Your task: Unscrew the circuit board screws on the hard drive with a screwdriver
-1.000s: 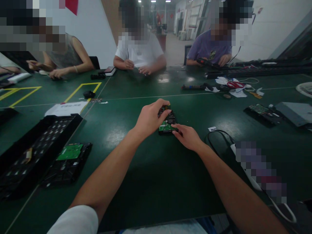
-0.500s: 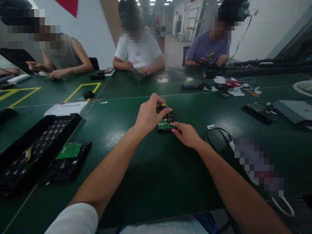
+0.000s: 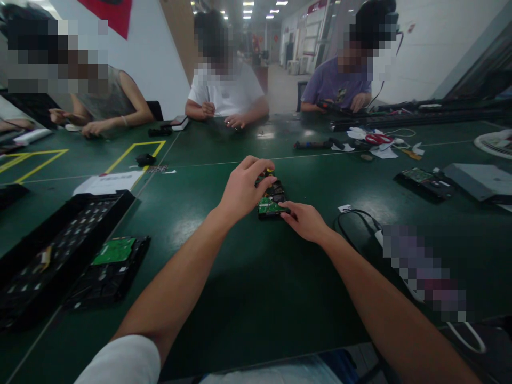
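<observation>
In front of me on the green table lies a hard drive (image 3: 269,207) with its green circuit board facing up. My left hand (image 3: 245,185) is closed around a small screwdriver (image 3: 270,170) over the drive's far part. Only its yellow end shows between the fingers, and the tip is hidden. At the drive's near right corner my right hand (image 3: 304,220) grips the edge between thumb and fingers. Another hard drive (image 3: 116,269), also board side up, lies to the left of my left forearm.
A long black tray (image 3: 120,198) stands at far left, with a paper sheet (image 3: 108,181) behind it. On the right are a cable (image 3: 360,211), another drive (image 3: 426,184) and a grey metal box (image 3: 480,181). Three people sit across the table (image 3: 224,320).
The fingers of my left hand have shifted around the screwdriver's yellow end. My right hand keeps its grip on the drive. The camera view has tilted slightly upward.
</observation>
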A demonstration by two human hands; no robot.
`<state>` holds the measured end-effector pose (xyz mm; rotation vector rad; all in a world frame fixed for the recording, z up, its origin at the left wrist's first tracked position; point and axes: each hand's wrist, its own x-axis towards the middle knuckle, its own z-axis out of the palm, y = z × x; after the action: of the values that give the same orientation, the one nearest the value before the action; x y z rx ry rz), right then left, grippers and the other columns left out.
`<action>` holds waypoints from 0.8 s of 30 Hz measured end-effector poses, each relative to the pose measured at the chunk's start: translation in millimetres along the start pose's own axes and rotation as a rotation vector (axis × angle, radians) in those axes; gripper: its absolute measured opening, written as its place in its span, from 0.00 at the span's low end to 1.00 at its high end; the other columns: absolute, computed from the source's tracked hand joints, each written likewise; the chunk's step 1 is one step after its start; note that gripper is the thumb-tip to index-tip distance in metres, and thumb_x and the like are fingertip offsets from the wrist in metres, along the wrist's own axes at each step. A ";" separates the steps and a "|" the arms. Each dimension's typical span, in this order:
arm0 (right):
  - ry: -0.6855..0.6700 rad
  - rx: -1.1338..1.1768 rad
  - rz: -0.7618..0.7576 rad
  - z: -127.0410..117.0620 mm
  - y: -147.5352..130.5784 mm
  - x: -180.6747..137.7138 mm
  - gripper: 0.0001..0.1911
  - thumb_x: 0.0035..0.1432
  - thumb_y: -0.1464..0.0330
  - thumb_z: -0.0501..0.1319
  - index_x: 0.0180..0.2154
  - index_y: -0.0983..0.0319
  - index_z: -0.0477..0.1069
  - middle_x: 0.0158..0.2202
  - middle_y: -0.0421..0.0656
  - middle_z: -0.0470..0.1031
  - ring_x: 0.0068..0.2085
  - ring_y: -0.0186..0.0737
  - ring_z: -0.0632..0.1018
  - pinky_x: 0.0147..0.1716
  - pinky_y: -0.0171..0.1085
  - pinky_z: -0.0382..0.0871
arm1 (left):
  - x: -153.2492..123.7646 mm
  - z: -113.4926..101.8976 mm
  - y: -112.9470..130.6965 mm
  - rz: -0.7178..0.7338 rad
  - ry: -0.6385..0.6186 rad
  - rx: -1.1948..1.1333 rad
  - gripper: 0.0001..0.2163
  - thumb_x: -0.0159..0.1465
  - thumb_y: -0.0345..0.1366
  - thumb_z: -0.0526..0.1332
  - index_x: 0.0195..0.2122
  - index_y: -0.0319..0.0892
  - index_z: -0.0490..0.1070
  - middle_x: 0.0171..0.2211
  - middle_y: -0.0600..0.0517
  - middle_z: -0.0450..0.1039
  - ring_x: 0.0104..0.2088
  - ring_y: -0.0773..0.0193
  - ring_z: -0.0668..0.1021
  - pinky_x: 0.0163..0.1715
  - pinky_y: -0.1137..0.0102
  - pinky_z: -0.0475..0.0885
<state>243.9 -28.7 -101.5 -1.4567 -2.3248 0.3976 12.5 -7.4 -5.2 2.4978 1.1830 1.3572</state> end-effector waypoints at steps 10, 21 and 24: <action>-0.001 -0.021 -0.007 0.7 1.4 1.0 0.22 0.73 0.59 0.58 0.63 0.57 0.72 0.43 0.46 0.81 0.37 0.41 0.78 0.36 0.38 0.65 | 0.0 -1.4 0.7 -0.063 -0.029 -0.026 0.06 0.67 0.33 0.66 0.45 0.44 0.74 0.42 0.50 0.82 0.41 0.61 0.84 0.46 0.63 0.79; -0.005 -0.024 -0.013 -1.5 -0.1 0.9 0.22 0.73 0.60 0.58 0.64 0.57 0.71 0.43 0.45 0.81 0.37 0.41 0.78 0.36 0.37 0.65 | -2.1 5.6 2.6 -0.116 -0.016 -0.140 0.11 0.66 0.35 0.69 0.43 0.44 0.67 0.43 0.50 0.81 0.42 0.62 0.83 0.44 0.64 0.79; -0.010 -0.021 -0.009 -2.7 -2.2 0.3 0.22 0.73 0.60 0.58 0.63 0.57 0.72 0.44 0.46 0.81 0.37 0.41 0.78 0.36 0.37 0.65 | -1.3 3.8 2.2 -0.064 -0.028 -0.046 0.08 0.67 0.35 0.66 0.45 0.45 0.70 0.43 0.50 0.79 0.42 0.61 0.82 0.46 0.63 0.78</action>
<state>243.3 -29.2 -98.0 -1.4568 -2.3497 0.3797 16.2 -8.6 -7.6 2.4181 1.2010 1.3149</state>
